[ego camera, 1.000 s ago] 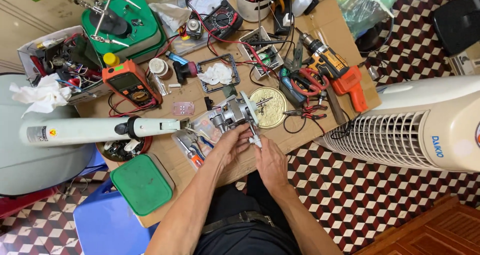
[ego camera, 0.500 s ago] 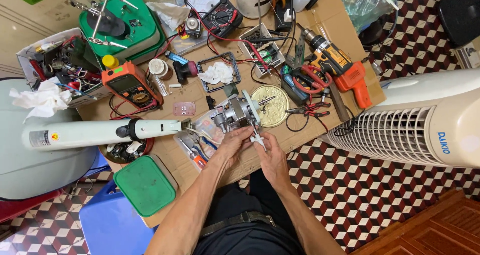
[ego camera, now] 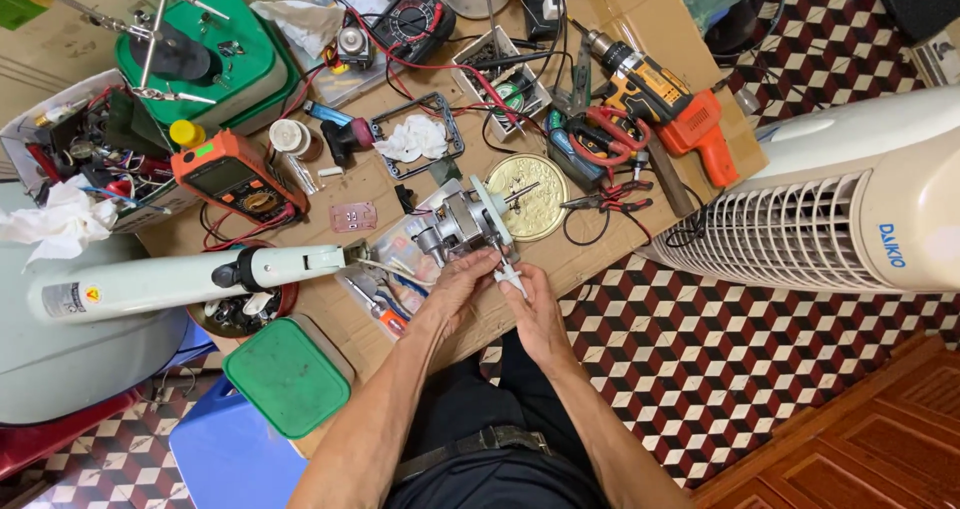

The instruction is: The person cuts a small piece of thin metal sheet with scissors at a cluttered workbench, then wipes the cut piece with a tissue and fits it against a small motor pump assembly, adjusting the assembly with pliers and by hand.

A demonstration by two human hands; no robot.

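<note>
Head view — left hand [ego camera: 455, 291] grips ribbed metal motor [ego camera: 462, 221]; right hand [ego camera: 532, 309] pinches small white plastic part [ego camera: 509, 277].

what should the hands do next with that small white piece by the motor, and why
Probably steady the motor with the left hand while the right hand eases the small white piece in against it. Both hands already meet at the motor's near side on the cardboard-covered table, with the white piece pinched between the fingertips; what it connects to is too small to tell.
</note>
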